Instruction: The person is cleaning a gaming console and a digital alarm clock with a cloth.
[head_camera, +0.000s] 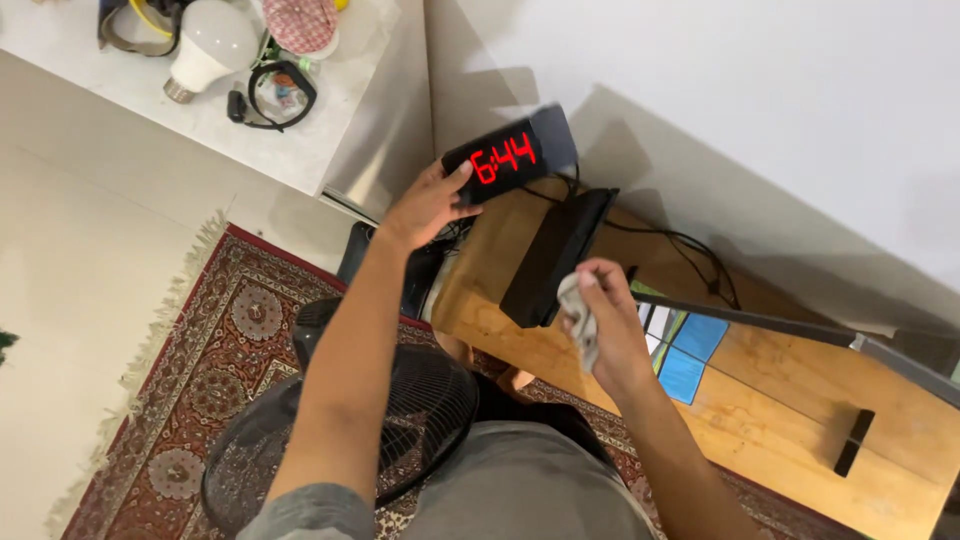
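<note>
Lifting a digital clock (508, 157) by its end, the left hand (425, 205) clamps the light, rigid, likely slick casing above the counter (790, 400); the right hand (612, 325) bunches a soft cloth (580, 318).

A black clock (508, 158) glows with red digits, the rug (200, 370) is red-patterned, and the cloth (581, 318) is grey.

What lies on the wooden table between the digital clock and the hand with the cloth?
In the head view, a flat black device lies between the clock and the right hand holding the cloth.
</note>
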